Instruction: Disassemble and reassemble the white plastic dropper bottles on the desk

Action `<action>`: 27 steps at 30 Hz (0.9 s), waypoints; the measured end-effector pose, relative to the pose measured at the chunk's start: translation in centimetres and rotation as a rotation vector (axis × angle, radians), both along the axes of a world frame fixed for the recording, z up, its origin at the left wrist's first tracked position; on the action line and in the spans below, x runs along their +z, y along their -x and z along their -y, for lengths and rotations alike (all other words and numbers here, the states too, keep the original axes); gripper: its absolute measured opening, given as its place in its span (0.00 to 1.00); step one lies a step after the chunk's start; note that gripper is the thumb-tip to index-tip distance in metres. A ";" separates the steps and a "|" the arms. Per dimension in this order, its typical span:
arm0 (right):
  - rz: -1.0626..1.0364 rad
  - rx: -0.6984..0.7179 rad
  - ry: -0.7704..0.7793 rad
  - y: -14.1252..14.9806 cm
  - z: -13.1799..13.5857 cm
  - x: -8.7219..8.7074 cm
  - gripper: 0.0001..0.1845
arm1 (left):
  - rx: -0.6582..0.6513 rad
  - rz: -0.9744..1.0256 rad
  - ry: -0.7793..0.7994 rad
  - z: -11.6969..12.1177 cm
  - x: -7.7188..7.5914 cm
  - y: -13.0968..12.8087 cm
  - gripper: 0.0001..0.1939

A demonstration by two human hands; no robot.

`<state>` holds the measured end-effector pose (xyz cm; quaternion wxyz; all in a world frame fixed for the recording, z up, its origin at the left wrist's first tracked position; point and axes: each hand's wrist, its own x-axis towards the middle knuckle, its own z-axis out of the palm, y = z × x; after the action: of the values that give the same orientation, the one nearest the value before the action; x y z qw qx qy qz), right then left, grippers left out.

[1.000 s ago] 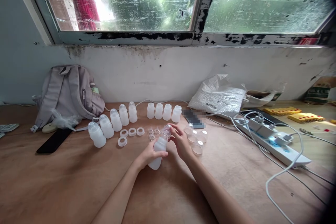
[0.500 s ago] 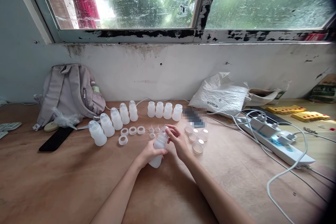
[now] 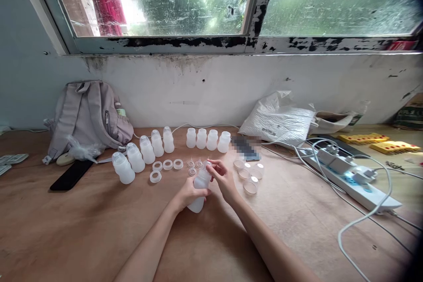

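Brown tabletop (image 3: 82, 238) against a pale wall (image 3: 158, 92), below a window (image 3: 185, 4) with flaking frame paint. Positions are taken from the held bottle (image 3: 202, 180).

Held bottle: translucent white, near the middle of the table, tilted, top leaning to the right. Whether its base touches the tabletop cannot be told.

Left hand (image 3: 188, 192): wrapped around the bottle's body, thumb across the near side. Right hand (image 3: 224, 177): thumb and fingertips pinching the top end of the same bottle; the fingers partly cover that end, so its fitting is unclear.

Left of the held bottle: four white rings (image 3: 155, 177), then five capped bottles (image 3: 135, 158) in a slanting row; farther left, a grey backpack (image 3: 84, 110) and a flat black object (image 3: 71, 176).

Just behind it: small clear pieces (image 3: 192, 171). Farther behind: four open bottles (image 3: 212, 140), upright in a row.

Right of it: clear round covers (image 3: 250, 187), grouped close together near the right hand. Farther right: a silver bag (image 3: 277, 119) and a white power strip (image 3: 366, 196) with plugs and looping cables (image 3: 355, 221).
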<state>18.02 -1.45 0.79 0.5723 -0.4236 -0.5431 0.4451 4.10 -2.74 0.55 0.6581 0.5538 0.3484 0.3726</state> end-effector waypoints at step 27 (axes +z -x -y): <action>0.433 -0.060 -0.147 1.7 3.0 3.9 0.15 | 0.210 -0.229 -0.401 1.5 -1.2 2.0 0.18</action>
<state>16.36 -4.47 4.65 0.4845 -0.4821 -0.6717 0.2857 2.08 -4.22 -0.70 0.4489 0.6726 0.3955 0.4356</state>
